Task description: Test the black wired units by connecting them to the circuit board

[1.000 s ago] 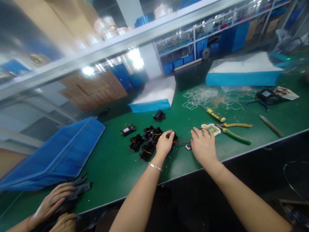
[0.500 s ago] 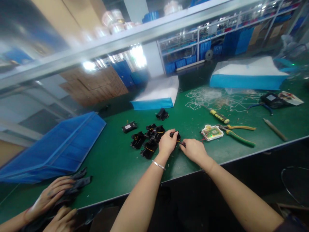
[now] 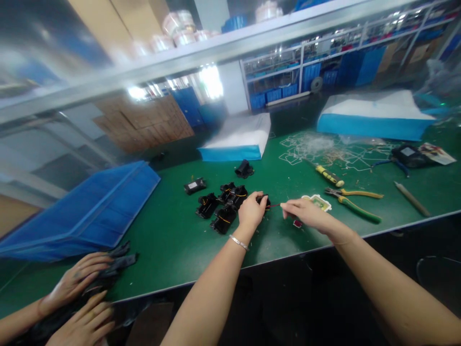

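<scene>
On the green table (image 3: 173, 250), left to right:

co-worker: another person's two hands (image 3: 77, 300) at the bottom left corner, resting on dark flat pieces (image 3: 120, 262) at the table edge.
blue bin: blue tray (image 3: 86, 211) lying tilted on the left, well apart from the work spot.
far items: single black part with a white label (image 3: 195, 185) behind the pile; another lone black part (image 3: 244, 168) further back, just before a white-and-blue box (image 3: 236, 139).
pile: cluster of black parts with yellow wires (image 3: 221, 206), just left of the left hand, touching or nearly so; cannot tell which.
left hand: left hand (image 3: 252, 214) closed over a small black part (image 3: 264, 199), pinning it on the table; wrist wears a thin bracelet (image 3: 238, 242).
wire: thin red wire (image 3: 274, 206) runs from the black part rightwards to the right hand, taut between the two.
right hand: right hand (image 3: 306, 214) pinching the wire end between thumb and forefinger, other fingers loosely curled; a small red bit (image 3: 297, 223) shows beneath it, blurred.
obstructions: small circuit board (image 3: 319, 201) just behind the right hand, partly hidden by it.
tools right: green-handled pliers (image 3: 355, 202) beside the board; yellow screwdriver (image 3: 329, 175) behind them; wire scraps (image 3: 324, 146) further back; pencil-like stick (image 3: 412, 199) near the right edge.
far right: black device (image 3: 408, 154) and a second white-and-blue box (image 3: 374, 117) at the back.
</scene>
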Tool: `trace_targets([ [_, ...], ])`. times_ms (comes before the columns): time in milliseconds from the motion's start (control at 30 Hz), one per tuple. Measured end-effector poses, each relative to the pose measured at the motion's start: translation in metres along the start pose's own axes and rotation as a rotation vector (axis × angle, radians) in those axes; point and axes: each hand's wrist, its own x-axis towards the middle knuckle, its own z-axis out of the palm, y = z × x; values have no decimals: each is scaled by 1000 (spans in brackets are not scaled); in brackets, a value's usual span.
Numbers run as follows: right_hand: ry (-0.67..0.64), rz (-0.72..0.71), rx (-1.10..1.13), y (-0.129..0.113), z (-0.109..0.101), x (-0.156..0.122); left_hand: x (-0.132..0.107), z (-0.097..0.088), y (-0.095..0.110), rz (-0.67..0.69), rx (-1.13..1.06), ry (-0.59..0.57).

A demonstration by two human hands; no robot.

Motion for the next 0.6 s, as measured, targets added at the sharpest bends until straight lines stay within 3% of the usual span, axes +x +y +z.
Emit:
trace_targets([
  [100,176,-90,506,2,17,7,-1,1,1,-12,5,6],
  [233,266,-126,1230,8,43,26,-1,2,2,-13,19,32],
  [333,359,-84,1554,7,55,41,-1,3,3,-25,31,49],
  [433,419,-97,1588,3,66,46,-1,4,3,-27,34,46],
  [600,483,-214,971,6,91,33,-2,5,3,-27,36,60],
])
